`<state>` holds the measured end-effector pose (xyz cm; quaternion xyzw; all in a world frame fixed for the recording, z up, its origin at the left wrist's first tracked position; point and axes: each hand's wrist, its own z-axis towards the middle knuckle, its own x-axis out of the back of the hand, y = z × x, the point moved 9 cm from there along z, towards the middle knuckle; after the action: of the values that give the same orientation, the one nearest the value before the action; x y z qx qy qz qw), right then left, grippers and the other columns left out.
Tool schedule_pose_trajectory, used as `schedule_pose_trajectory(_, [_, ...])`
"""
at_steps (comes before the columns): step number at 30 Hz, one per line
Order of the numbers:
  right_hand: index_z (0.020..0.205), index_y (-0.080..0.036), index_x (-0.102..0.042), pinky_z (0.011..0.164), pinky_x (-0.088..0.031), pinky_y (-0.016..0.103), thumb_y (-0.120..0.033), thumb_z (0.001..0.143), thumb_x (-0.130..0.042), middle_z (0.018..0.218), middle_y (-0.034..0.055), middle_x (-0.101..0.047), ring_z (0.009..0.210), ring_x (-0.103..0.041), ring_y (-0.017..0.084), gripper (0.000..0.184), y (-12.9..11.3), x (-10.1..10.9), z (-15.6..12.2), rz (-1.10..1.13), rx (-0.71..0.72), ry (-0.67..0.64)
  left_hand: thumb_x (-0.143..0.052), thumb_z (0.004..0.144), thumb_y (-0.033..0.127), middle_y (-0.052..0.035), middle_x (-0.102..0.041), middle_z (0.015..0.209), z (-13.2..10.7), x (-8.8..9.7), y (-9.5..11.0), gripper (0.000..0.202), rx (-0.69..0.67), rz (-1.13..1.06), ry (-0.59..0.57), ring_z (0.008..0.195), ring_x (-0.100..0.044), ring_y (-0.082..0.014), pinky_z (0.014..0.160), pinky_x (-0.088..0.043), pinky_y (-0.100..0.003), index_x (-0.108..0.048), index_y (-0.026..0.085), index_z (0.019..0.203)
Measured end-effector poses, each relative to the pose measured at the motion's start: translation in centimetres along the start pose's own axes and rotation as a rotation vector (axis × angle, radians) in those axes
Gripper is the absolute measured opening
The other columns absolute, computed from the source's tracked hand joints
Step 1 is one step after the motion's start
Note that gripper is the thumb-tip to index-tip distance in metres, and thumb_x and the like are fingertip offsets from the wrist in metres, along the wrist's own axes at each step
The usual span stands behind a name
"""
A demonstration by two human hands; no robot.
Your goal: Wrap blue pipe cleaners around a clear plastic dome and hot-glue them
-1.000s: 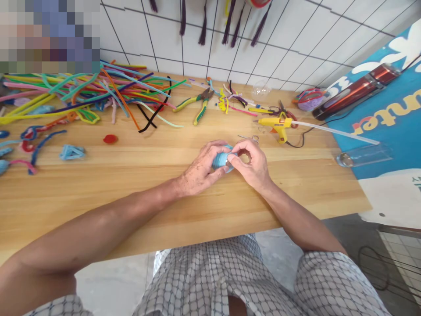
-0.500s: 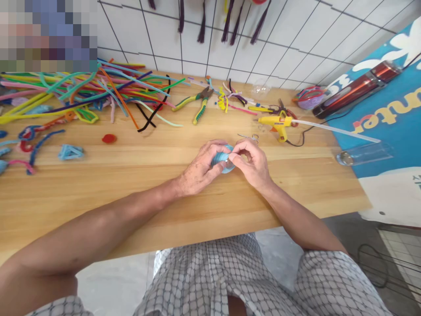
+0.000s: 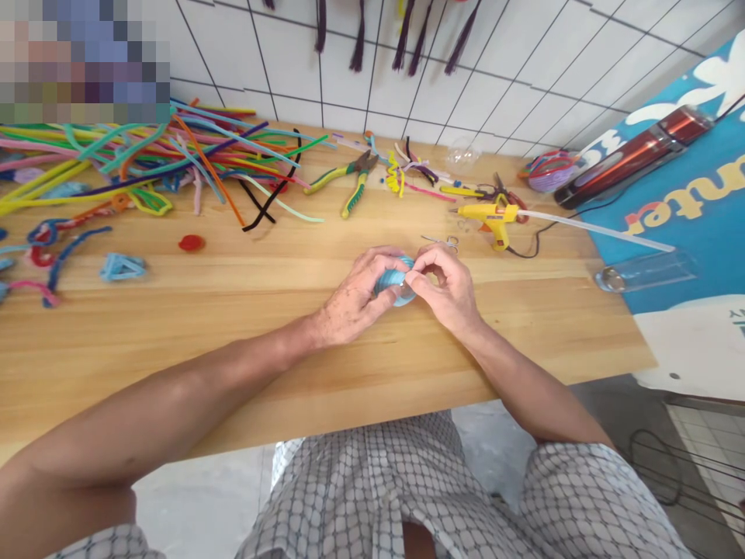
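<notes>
Close over the middle of the table, my left hand (image 3: 364, 293) is closed around a round, light-blue wound coil (image 3: 389, 278), which looks like pipe cleaner. Fingers lie over its top and the thumb presses its near side; a small shiny spot shows by the thumb tip. On the coil's right edge, my right hand (image 3: 445, 287) pinches with thumb and forefinger. What exactly lies in that pinch is too small to make out. Just beyond the right hand are small scissors (image 3: 447, 241), lying flat. Both hands cover much of the coil.
Pipe cleaners (image 3: 192, 159) are heaped at the back left, near a blue triangular piece (image 3: 122, 267) and a red disc (image 3: 191, 243). Pliers (image 3: 356, 182) lie at the back. A yellow glue gun (image 3: 492, 221), a red flask (image 3: 634, 159) and a clear cup (image 3: 652, 273) are right.
Both hands keep the same hold on the light-blue coil, with hardly any finger movement. The view has shifted very slightly.
</notes>
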<state>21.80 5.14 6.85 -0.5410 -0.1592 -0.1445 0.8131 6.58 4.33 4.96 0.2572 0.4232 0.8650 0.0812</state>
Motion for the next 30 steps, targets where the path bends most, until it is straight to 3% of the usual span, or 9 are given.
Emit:
schedule_pose_trajectory(8, [0.082, -0.026, -0.061, 0.076, -0.051, 0.034, -0.03, 0.086, -0.075, 0.09, 0.0, -0.06, 0.088, -0.059, 0.019, 0.015, 0.8, -0.2, 0.0, 0.053, -0.06, -0.017, -0.049, 0.111, 0.041, -0.0147, -0.059, 0.147, 0.0, -0.1, 0.3, 0.027, 0.04, -0.004, -0.022, 0.148, -0.051, -0.0317, 0.126, -0.043, -0.064, -0.058, 0.028, 0.133])
schedule_pose_trajectory(16, [0.079, -0.025, -0.064, 0.076, -0.051, 0.032, -0.031, 0.083, -0.077, 0.093, 0.0001, -0.062, 0.086, -0.058, 0.017, 0.015, 1.7, -0.4, 0.0, 0.161, -0.132, -0.036, -0.048, 0.112, 0.039, -0.0153, -0.057, 0.149, 0.1, -0.1, 0.4, 0.023, 0.022, 0.01, -0.029, 0.15, -0.048, -0.0294, 0.127, -0.044, -0.061, -0.056, 0.027, 0.131])
schedule_pose_trajectory(24, [0.085, -0.026, -0.069, 0.081, -0.055, 0.035, -0.034, 0.087, -0.075, 0.105, 0.0031, -0.065, 0.095, -0.062, 0.02, 0.01, 2.0, -0.2, -0.1, 0.149, -0.104, -0.025, -0.047, 0.113, 0.04, -0.015, -0.058, 0.147, 0.2, 0.2, 0.1, 0.023, 0.041, 0.001, -0.013, 0.15, -0.048, -0.029, 0.127, -0.043, -0.06, -0.058, 0.027, 0.129])
schedule_pose_trajectory(30, [0.094, -0.028, -0.072, 0.09, -0.058, 0.04, -0.037, 0.095, -0.07, 0.114, 0.0054, -0.069, 0.109, -0.067, 0.023, 0.009, 1.5, 0.1, -0.5, 0.093, -0.003, -0.019, -0.046, 0.114, 0.042, -0.0141, -0.058, 0.146, 0.1, 0.3, 0.0, 0.027, 0.05, 0.011, -0.021, 0.15, -0.048, -0.0285, 0.127, -0.044, -0.059, -0.06, 0.028, 0.132])
